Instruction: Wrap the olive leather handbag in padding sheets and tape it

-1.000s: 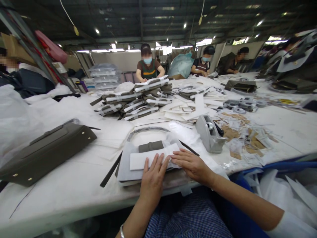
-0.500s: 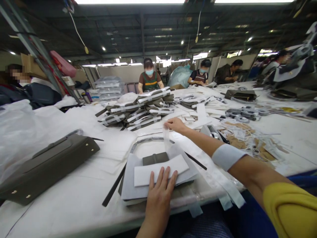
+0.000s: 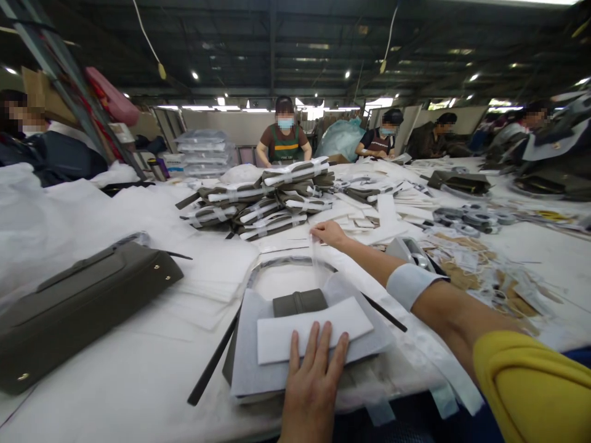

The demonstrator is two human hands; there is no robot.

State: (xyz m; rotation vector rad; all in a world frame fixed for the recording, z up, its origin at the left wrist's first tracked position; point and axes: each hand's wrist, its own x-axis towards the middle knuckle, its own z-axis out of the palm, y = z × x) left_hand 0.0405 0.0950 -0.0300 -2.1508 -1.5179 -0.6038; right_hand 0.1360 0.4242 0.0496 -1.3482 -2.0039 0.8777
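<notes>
My left hand (image 3: 314,375) lies flat, fingers spread, on a white foam strip (image 3: 314,329). Under the strip is white tissue paper (image 3: 247,354) over a dark olive bag, whose flap tab (image 3: 300,302) shows above the foam. The bag's wrapped handle (image 3: 286,261) arches away from me, and dark straps stick out on both sides. My right hand (image 3: 329,234) is raised above the handle's right side, its fingers pinching the top of a clear strip (image 3: 318,255) that hangs down towards the bag.
At left lies another olive bag (image 3: 92,301) beside plastic wrapping (image 3: 37,215). Wrapped handles (image 3: 263,200) are piled at the back. A tape dispenser (image 3: 413,253), tape rolls (image 3: 475,218) and tags (image 3: 498,277) lie right. Several people sit across the table.
The view has shifted slightly, moving the bag lower in the picture. My left hand still rests on the foam, and my right hand still holds the clear strip.
</notes>
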